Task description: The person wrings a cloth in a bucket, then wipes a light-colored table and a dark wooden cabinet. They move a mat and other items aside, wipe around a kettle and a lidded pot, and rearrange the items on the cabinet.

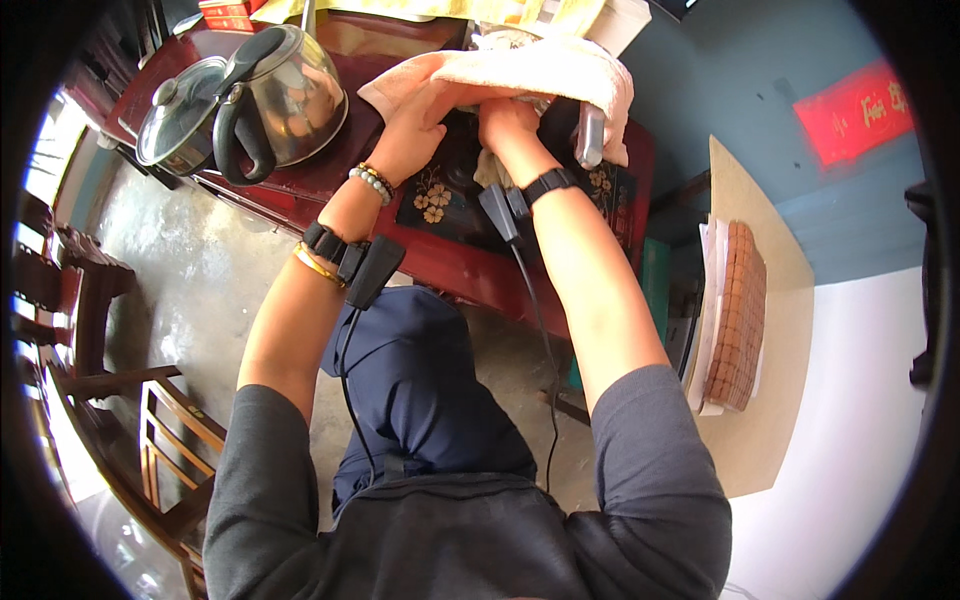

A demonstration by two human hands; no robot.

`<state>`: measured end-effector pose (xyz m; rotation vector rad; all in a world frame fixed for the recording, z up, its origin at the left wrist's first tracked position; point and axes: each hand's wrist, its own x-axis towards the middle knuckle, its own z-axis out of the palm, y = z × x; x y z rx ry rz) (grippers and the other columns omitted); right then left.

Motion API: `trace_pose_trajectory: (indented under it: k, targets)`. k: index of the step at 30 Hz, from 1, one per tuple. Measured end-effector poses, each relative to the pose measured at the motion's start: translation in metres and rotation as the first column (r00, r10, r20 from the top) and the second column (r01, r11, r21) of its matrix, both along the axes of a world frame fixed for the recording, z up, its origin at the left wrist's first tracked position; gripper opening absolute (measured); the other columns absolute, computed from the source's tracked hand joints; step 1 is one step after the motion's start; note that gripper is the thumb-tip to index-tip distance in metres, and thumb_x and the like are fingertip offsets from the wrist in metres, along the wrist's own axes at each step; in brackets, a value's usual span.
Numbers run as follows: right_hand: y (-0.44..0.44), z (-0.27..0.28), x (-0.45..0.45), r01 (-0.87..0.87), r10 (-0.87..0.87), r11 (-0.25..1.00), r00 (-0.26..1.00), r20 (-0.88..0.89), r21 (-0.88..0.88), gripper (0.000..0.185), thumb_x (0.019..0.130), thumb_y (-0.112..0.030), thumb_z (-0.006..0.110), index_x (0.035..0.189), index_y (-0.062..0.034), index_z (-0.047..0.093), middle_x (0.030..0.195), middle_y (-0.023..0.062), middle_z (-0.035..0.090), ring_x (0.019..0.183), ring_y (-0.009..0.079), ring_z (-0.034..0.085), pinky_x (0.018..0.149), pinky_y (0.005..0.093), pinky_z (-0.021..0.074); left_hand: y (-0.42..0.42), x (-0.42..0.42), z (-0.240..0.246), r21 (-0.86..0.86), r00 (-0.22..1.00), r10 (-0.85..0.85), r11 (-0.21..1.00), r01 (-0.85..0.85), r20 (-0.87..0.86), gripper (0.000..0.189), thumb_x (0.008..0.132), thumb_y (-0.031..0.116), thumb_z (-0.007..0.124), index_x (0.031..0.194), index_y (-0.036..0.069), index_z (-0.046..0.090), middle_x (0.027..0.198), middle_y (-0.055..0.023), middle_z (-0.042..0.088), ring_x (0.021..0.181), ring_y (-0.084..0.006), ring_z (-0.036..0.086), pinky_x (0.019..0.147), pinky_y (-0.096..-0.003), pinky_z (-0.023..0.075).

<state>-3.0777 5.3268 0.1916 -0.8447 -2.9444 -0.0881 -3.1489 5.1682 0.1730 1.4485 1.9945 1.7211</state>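
A pale pink towel (pixel 525 71) is draped over things at the back of a dark red table (pixel 480 281). My left hand (pixel 420 124) grips the towel's left part, with the fingertips covered by it. Just to its right, my right hand (pixel 508 124) reaches in under the towel; its fingers are hidden, so what it holds cannot be made out. A bit of pale cloth (pixel 491 171) shows below the right wrist. Beside the towel's right end a grey handle-like part (pixel 591 136) sticks out. Dark panels with gold flowers (pixel 433 201) lie beneath my hands.
On the table's left stand a steel kettle (pixel 300 105) with a black handle and a glass-lidded pot (pixel 184 112). A yellow cloth (pixel 405 9) lies at the back. Rightward are a wall, a board (pixel 787 300) and a brown woven mat (pixel 736 315). A wooden chair (pixel 180 427) stands lower left.
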Motion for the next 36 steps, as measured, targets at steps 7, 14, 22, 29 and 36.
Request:
trace_pose_trajectory:
  k: [7, 14, 22, 29, 36]
  targets:
    - [-0.025, -0.008, 0.054, -0.084, 0.085, 0.996, 0.991, 0.107, -0.013, 0.024, 0.075, -0.012, 0.069, 0.098, -0.0089, 0.072, 0.101, 0.0173, 0.073, 0.095, 0.0323, 0.071, 0.081, 0.0373, 0.0573, 0.002, -0.001, -0.012, -0.028, 0.998, 0.009, 1.000, -0.007, 0.067, 0.064, 0.078, -0.009, 0.060, 0.140, -0.003, 0.046, 0.141, -0.0204, 0.051, 0.138, -0.0316, 0.042, 0.114, -0.0354, 0.0333]
    - [-0.050, -0.009, 0.152, -0.168, 0.165, 0.985, 0.979, -0.118, -0.022, 0.034, 0.069, -0.008, 0.069, 0.103, -0.0122, 0.068, 0.100, 0.0127, 0.068, 0.090, 0.0353, 0.064, 0.079, 0.0446, 0.0546, -0.002, 0.011, -0.005, -0.041, 0.995, 0.051, 0.998, -0.047, 0.081, 0.064, 0.079, -0.006, 0.061, 0.140, -0.001, 0.045, 0.137, -0.0211, 0.054, 0.134, -0.0338, 0.047, 0.111, -0.0366, 0.0365]
    - [-0.012, 0.019, 0.142, -0.060, 0.128, 0.988, 0.842, -0.525, 0.144, 0.040, 0.073, -0.010, 0.072, 0.113, -0.0152, 0.066, 0.096, 0.0159, 0.066, 0.092, 0.0368, 0.062, 0.079, 0.0474, 0.0537, -0.008, 0.018, -0.004, -0.001, 0.998, 0.066, 0.998, -0.066, 0.015, 0.063, 0.079, -0.004, 0.061, 0.140, 0.003, 0.046, 0.135, -0.0194, 0.057, 0.131, -0.0342, 0.050, 0.109, -0.0368, 0.0392]
    - [0.005, -0.012, 0.142, -0.039, -0.014, 0.986, 0.951, -0.310, -0.165, 0.037, 0.076, -0.012, 0.067, 0.112, -0.0148, 0.073, 0.101, 0.0145, 0.071, 0.102, 0.0366, 0.062, 0.091, 0.0435, 0.0516, -0.012, 0.019, -0.005, -0.062, 0.998, 0.057, 0.996, -0.056, 0.016, 0.066, 0.080, -0.004, 0.061, 0.143, 0.005, 0.045, 0.136, -0.0189, 0.057, 0.131, -0.0330, 0.050, 0.108, -0.0358, 0.0401]
    - [-0.037, -0.030, 0.143, -0.249, 0.132, 0.928, 0.915, -0.381, -0.276, 0.039, 0.072, -0.010, 0.065, 0.110, -0.0161, 0.073, 0.114, 0.0073, 0.066, 0.104, 0.0338, 0.060, 0.094, 0.0406, 0.0504, -0.021, 0.032, -0.001, -0.042, 0.977, -0.054, 0.997, 0.064, 0.204, 0.067, 0.079, -0.016, 0.051, 0.144, -0.001, 0.042, 0.146, -0.0101, 0.052, 0.141, -0.0199, 0.043, 0.110, -0.0288, 0.0373]
